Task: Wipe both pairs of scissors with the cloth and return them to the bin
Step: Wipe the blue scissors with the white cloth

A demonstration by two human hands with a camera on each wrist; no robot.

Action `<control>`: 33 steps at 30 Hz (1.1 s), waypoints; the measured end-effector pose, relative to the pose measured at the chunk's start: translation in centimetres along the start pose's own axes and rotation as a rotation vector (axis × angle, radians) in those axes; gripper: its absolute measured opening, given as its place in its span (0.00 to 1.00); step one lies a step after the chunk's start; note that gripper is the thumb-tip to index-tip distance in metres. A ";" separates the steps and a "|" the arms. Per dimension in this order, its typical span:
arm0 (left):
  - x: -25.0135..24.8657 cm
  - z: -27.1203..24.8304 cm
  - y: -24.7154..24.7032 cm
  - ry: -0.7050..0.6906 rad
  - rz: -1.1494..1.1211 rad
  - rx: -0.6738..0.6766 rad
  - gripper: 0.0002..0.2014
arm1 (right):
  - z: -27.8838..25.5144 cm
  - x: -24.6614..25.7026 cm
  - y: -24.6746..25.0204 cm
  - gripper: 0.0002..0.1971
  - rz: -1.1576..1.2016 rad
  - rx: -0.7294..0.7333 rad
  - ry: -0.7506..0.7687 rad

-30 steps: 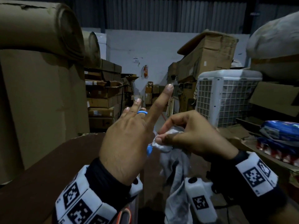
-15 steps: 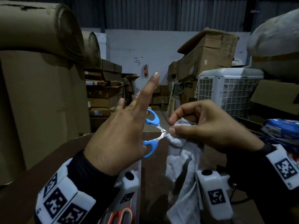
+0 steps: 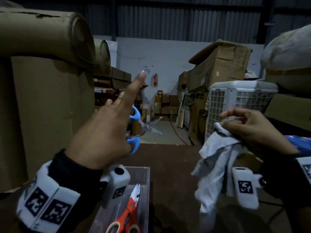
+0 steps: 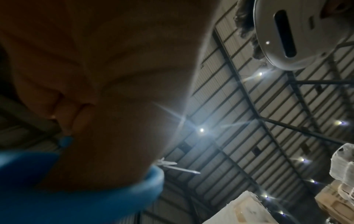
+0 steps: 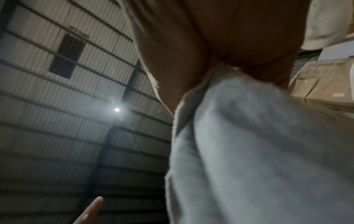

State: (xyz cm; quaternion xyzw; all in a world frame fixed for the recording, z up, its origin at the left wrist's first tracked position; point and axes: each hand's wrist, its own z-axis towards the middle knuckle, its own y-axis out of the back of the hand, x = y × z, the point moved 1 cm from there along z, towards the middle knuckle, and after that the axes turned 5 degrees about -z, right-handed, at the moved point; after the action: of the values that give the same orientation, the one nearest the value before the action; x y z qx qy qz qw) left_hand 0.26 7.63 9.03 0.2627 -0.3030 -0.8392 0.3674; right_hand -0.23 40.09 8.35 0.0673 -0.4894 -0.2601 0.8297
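Note:
My left hand [image 3: 107, 132] holds the blue-handled scissors [image 3: 137, 130] through the handle loops, raised over the table; the blades are spread and point right, and the index finger sticks straight up. In the left wrist view the blue handle [image 4: 95, 201] wraps the thumb, blade tips beyond. My right hand [image 3: 252, 130] pinches a grey-white cloth [image 3: 217, 163] that hangs down, well to the right of the blades and apart from them; the cloth [image 5: 268, 151] fills the right wrist view. Red-handled scissors [image 3: 129, 214] lie in the clear plastic bin [image 3: 146, 185] at the bottom centre.
A dark brown table [image 3: 171, 162] carries the bin. Large cardboard boxes and rolls [image 3: 43, 81] stand close on the left. A white grated cooler [image 3: 235, 105] and stacked boxes [image 3: 218, 68] crowd the right. Blue packets [image 3: 301, 142] lie at the right edge.
The right hand has drawn the cloth off the blades and away to the right. The left hand stayed raised with the scissors, whose blades now show bare and spread.

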 end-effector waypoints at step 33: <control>3.5 1.6 -7.4 -0.036 -1.672 1.137 0.47 | -2.5 3.3 -7.2 0.18 0.208 0.021 0.415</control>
State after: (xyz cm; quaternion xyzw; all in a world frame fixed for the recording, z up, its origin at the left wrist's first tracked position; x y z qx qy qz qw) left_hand -6.26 9.47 4.15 0.5141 -0.3822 -0.5625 -0.5227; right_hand 0.55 31.95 6.98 0.0773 -0.3154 -0.1485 0.9341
